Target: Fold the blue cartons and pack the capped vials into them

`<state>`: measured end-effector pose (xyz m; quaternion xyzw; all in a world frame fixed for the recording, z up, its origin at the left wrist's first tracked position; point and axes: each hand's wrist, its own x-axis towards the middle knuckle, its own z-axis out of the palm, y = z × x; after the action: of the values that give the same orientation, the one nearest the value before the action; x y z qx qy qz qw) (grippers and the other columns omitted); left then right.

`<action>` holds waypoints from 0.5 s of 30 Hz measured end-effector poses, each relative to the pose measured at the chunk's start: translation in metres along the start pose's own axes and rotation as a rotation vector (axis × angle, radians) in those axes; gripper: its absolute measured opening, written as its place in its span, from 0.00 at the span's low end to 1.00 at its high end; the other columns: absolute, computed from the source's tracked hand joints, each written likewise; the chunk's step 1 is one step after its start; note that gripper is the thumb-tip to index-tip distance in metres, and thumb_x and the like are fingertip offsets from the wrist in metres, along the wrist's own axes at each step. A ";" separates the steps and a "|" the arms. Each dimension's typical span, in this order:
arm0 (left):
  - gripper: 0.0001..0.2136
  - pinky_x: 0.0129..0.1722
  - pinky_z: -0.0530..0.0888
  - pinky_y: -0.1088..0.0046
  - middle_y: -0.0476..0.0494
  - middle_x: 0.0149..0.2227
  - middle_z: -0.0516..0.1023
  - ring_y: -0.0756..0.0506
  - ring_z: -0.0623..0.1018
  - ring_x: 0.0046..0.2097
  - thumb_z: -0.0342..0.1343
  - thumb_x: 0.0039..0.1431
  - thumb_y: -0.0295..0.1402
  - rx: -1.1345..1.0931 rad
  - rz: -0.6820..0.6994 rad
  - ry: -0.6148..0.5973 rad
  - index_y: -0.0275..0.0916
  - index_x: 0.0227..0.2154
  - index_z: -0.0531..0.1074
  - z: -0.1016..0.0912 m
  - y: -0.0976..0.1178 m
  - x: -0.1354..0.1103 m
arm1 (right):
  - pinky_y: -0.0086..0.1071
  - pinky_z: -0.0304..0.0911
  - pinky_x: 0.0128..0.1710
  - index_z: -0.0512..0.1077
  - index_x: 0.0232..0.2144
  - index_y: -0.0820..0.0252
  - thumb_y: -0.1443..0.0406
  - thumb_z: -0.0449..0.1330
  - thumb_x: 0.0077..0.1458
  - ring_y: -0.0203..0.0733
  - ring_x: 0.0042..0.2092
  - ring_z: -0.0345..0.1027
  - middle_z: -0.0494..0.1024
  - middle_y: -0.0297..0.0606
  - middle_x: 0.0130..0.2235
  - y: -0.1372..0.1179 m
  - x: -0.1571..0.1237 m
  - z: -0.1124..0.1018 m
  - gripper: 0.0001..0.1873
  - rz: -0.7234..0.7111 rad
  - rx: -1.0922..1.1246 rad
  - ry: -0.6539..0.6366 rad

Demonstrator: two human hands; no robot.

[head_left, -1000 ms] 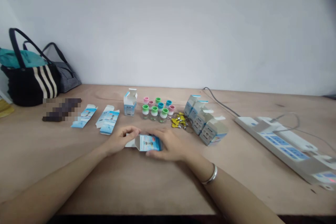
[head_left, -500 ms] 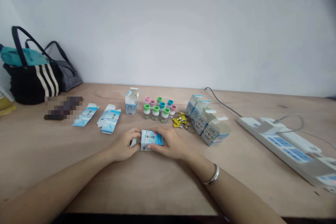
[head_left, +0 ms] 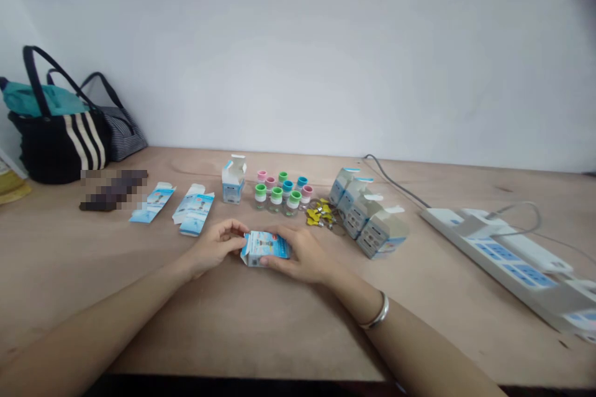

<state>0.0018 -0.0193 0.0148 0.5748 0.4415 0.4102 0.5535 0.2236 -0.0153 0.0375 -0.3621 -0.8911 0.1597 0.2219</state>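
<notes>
A small blue and white cardboard box (head_left: pixel 270 245) lies on its side near the middle of the table. My right hand (head_left: pixel 305 254) is closed around its right end, thumb along the near side and fingers over the far side. At the box's left end, my left hand (head_left: pixel 215 250) pinches an end flap between thumb and finger, the other fingers curled. Just beyond the hands stand several small clear bottles (head_left: pixel 276 197) with green, pink and blue tops. Yellow pieces with metal parts (head_left: pixel 320 213) lie beside them.
Flattened cartons (head_left: pixel 197 214) lie on the left, near a dark pixelated item (head_left: pixel 114 191). One open box (head_left: pixel 233 183) stands behind; a row of open boxes (head_left: pixel 372 228) stands on the right. Beyond are power strips (head_left: pixel 493 260) with cables. Bags (head_left: pixel 60 146) sit far left.
My left hand has shifted slightly left and up, its fingers now closer together. The flap at the box's left end has folded inward toward the opening. My right hand keeps its hold.
</notes>
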 end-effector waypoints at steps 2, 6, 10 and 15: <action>0.12 0.32 0.71 0.74 0.48 0.32 0.74 0.50 0.73 0.32 0.60 0.47 0.35 0.009 0.004 0.012 0.37 0.35 0.71 0.002 -0.001 0.000 | 0.36 0.64 0.38 0.69 0.49 0.59 0.51 0.59 0.52 0.47 0.40 0.72 0.77 0.44 0.43 0.000 0.000 0.000 0.26 -0.001 -0.001 0.001; 0.13 0.35 0.72 0.72 0.47 0.32 0.75 0.48 0.74 0.35 0.60 0.49 0.37 0.018 0.020 0.026 0.37 0.35 0.70 0.004 -0.003 -0.001 | 0.35 0.64 0.37 0.69 0.47 0.59 0.51 0.59 0.52 0.46 0.40 0.72 0.78 0.44 0.42 -0.001 0.000 0.000 0.25 -0.005 -0.007 0.001; 0.17 0.41 0.73 0.68 0.44 0.40 0.74 0.47 0.74 0.41 0.59 0.51 0.39 0.025 0.112 -0.021 0.39 0.42 0.68 0.008 -0.004 -0.004 | 0.36 0.64 0.38 0.68 0.49 0.59 0.52 0.59 0.52 0.46 0.41 0.72 0.77 0.44 0.43 -0.002 -0.001 0.000 0.25 -0.030 -0.008 0.015; 0.28 0.36 0.74 0.69 0.45 0.40 0.73 0.48 0.74 0.36 0.64 0.46 0.37 0.373 0.290 -0.204 0.42 0.51 0.63 0.006 0.002 -0.008 | 0.39 0.63 0.43 0.66 0.50 0.58 0.52 0.60 0.51 0.48 0.44 0.70 0.76 0.44 0.45 -0.004 -0.003 0.003 0.26 -0.069 -0.019 0.060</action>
<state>0.0052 -0.0284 0.0168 0.7627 0.3644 0.3365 0.4151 0.2214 -0.0205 0.0365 -0.3378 -0.8975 0.1325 0.2507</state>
